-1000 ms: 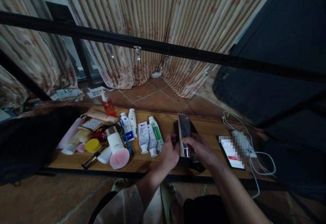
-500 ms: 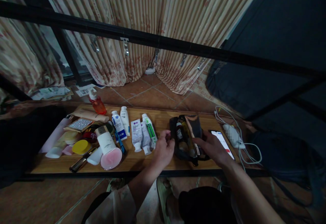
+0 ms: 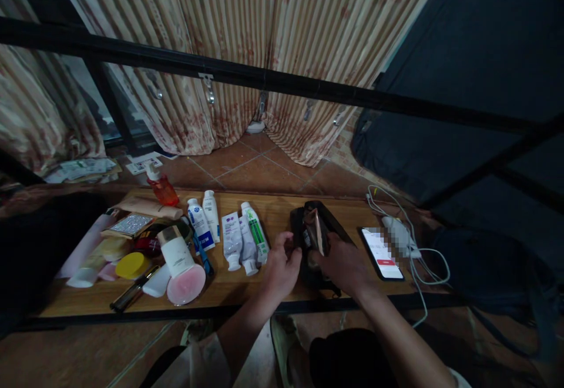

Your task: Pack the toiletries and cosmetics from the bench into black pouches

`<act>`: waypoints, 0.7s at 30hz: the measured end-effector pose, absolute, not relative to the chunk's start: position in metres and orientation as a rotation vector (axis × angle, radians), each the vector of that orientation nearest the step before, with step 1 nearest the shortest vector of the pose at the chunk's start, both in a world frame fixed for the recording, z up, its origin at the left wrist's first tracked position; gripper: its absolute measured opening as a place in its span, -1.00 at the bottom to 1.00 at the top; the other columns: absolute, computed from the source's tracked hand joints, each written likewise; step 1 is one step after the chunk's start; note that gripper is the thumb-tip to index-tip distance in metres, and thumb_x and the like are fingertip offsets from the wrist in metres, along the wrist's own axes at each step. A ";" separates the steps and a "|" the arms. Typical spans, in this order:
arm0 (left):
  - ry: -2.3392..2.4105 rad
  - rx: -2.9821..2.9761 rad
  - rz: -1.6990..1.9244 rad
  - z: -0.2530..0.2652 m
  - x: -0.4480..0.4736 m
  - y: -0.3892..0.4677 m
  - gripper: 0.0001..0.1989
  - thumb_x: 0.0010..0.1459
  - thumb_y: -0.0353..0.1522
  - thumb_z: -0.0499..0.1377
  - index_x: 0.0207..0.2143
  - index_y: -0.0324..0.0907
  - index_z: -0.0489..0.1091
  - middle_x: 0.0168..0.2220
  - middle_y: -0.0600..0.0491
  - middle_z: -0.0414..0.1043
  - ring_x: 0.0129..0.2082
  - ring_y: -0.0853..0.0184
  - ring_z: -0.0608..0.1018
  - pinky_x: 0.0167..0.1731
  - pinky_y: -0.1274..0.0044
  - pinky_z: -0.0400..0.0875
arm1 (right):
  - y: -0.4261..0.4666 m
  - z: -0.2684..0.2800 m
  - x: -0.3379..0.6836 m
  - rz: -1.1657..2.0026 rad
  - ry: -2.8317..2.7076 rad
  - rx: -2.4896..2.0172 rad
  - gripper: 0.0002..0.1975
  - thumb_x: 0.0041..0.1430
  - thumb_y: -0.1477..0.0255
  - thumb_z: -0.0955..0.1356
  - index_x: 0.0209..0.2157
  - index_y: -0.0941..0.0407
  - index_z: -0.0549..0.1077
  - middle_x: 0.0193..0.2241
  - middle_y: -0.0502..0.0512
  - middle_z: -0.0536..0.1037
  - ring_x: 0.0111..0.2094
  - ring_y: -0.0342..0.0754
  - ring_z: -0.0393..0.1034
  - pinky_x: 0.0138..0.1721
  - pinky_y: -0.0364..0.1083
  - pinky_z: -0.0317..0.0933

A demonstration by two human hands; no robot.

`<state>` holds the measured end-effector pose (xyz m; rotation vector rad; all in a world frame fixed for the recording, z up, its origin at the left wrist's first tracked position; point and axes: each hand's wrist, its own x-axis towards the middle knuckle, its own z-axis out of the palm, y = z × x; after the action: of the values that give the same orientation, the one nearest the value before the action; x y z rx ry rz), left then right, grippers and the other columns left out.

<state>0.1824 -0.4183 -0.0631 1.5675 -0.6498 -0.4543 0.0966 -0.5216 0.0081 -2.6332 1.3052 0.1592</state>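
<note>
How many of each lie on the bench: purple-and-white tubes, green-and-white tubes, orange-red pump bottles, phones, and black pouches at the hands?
Purple-and-white tubes: 2
Green-and-white tube: 1
Orange-red pump bottle: 1
Phone: 1
Black pouch: 1
Total: 6

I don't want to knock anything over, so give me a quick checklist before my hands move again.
1. Black pouch open: ok, its mouth faces up.
2. Right hand has a firm grip on the shiny dark tube: cannot tell, fingertips unclear.
3. Left hand free: ok, nothing seen in it.
4. Phone apart from the pouch: ok.
5. Room at the bench's left end: not ok, the white bottle and yellow-lidded jar sit among clutter.
</note>
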 end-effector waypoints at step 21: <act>-0.708 1.525 -0.475 -0.063 0.182 -0.417 -0.71 0.11 -0.49 0.06 -0.09 -0.13 0.25 -0.17 0.07 0.46 -0.15 0.37 0.52 -0.11 0.51 0.38 | -0.528 -0.016 0.092 -0.070 1.054 -2.500 -0.58 0.05 0.24 0.35 -0.04 0.08 0.39 -0.28 0.07 0.57 -0.25 0.00 0.46 -0.28 -0.12 0.19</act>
<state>0.1823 -0.4171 -0.0626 1.5250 -0.7077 -0.4747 0.0923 -0.5283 -0.0160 -2.4996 1.0540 -0.0704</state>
